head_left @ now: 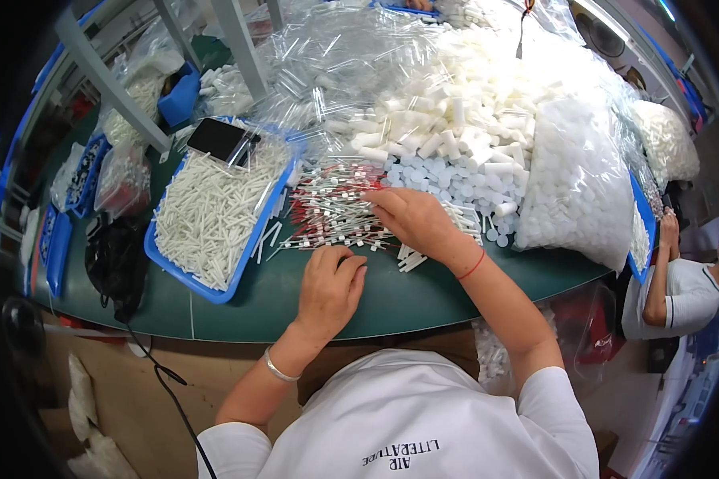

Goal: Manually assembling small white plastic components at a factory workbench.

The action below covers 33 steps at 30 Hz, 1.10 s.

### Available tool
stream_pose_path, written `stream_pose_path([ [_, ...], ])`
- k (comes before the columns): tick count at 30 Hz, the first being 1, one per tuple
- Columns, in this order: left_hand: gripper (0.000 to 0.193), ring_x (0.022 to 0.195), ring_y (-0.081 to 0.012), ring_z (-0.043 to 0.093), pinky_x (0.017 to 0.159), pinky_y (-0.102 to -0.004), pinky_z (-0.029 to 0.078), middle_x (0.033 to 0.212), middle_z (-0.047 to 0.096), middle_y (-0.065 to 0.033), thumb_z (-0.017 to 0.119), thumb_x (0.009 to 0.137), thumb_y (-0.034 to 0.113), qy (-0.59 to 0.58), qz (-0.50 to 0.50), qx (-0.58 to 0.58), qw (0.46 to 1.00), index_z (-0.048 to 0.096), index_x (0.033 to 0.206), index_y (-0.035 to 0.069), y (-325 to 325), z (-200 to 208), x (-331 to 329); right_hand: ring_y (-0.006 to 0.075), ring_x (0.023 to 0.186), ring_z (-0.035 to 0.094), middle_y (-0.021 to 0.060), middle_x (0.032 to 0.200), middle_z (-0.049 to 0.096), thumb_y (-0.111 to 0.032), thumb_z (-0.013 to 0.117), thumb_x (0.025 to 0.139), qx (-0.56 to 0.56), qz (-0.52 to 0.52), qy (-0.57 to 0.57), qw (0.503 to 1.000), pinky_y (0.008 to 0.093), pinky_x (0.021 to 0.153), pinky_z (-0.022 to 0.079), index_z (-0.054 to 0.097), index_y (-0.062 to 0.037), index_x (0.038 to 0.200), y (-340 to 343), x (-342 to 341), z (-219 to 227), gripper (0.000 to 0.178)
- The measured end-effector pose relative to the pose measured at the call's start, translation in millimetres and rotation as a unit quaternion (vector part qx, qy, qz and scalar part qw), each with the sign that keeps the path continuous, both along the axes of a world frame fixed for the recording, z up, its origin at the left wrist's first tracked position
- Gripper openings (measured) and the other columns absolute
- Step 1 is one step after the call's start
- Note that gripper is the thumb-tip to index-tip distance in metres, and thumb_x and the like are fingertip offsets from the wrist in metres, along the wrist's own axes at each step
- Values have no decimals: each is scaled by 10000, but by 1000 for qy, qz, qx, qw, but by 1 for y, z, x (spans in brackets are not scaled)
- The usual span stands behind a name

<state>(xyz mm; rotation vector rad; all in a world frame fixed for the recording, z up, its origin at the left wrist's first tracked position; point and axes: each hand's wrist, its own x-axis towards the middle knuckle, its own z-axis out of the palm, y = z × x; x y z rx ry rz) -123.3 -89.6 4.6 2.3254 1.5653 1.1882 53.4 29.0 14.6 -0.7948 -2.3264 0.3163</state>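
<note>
Currently, I have both hands over the middle of the desk (248, 315), well inside its near edge. Left hand (331, 291): nearest that edge, fingers bent and thumb close to the forefinger, just short of the heap. Whether anything sits between them I cannot tell. Right hand (415, 223): palm down, reaching in over the heap's right side, fingertips drawn together among the pieces; whether they grip one is hidden from me.

Heap of thin rods (335, 203), silvery with red parts and small pale tabs, lies between the hands and the far side of the desk, pieces crossing every which way. Judgement: each one very light, fairly stiff, smooth enough to roll or slip, likely to snag a neighbour by its tab. Best hold, I'd say, is a fingertip pinch at mid-shaft, or at an end that sticks clear; a hard squeeze might bend one.

Left of the heap, a blue tray (155, 251) of white sticks (216, 215), one corner toward the near edge, a phone (220, 141) at its far end. Right of the heap: translucent discs (439, 177), loose white cylinders (463, 112) beyond, and a bulging clear bag (575, 184) near the desk's right end.
</note>
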Motion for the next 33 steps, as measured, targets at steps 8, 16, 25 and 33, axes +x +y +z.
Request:
stream_pose_path([
  [8, 173, 841, -283, 566, 738, -385, 466, 883, 577, -94, 726, 738, 6, -33, -46, 16, 998, 662, 896, 35, 24, 1, 37, 53, 713, 565, 14, 854, 658, -42, 651, 889, -209, -89, 246, 942, 199, 662, 458, 689, -14, 970, -13, 53, 29, 93],
  [16, 168, 845, -271, 564, 706, -381, 463, 882, 562, -82, 710, 766, 107, 131, -96, 5, 987, 634, 903, 47, 46, -18, 82, 161, 699, 555, 59, 792, 655, -55, 727, 803, -100, -152, 203, 962, 270, 631, 463, 707, -19, 902, -38, 85, 10, 107],
  [25, 140, 773, -227, 582, 681, -320, 479, 907, 598, -82, 684, 808, 13, -112, -89, -101, 985, 650, 942, 32, 47, -5, 71, 128, 638, 586, 65, 799, 650, -36, 702, 824, -188, -141, 237, 943, 249, 586, 471, 686, -9, 914, -60, 88, -10, 95],
  [33, 200, 721, -69, 536, 631, -205, 438, 878, 575, -3, 645, 905, 56, -408, -111, -271, 865, 705, 1096, 57, 37, 0, 64, 105, 668, 592, 54, 794, 648, -3, 700, 827, -173, -122, 205, 956, 238, 601, 472, 669, 8, 898, -64, 85, 0, 78],
])
